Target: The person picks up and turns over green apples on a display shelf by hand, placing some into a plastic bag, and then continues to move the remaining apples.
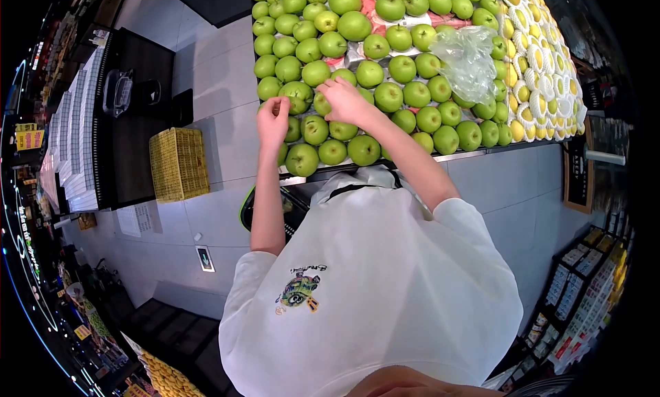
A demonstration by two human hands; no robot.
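Rows of green apples (pixel 370 74) cover the display stand in front of me. My left hand (pixel 273 122) is closed in a pinch at the near left side of one green apple (pixel 298 98). Whether anything sits between those fingertips is too small to make out. To the right of that apple, my right hand (pixel 344 101) reaches over another apple (pixel 321 105), its fingers bent and drawn together. What these fingers hold, if anything, is hidden. A crumpled clear plastic bag (pixel 467 63) lies on the apples farther right.
Yellow fruit in white foam nets (pixel 546 74) fills the stand's right side. A yellow woven basket (pixel 179 164) stands on the floor at left, beside a dark counter (pixel 137 122). Packaged goods line a shelf (pixel 574 287) at lower right. The stand's front edge (pixel 474 153) is close to my body.
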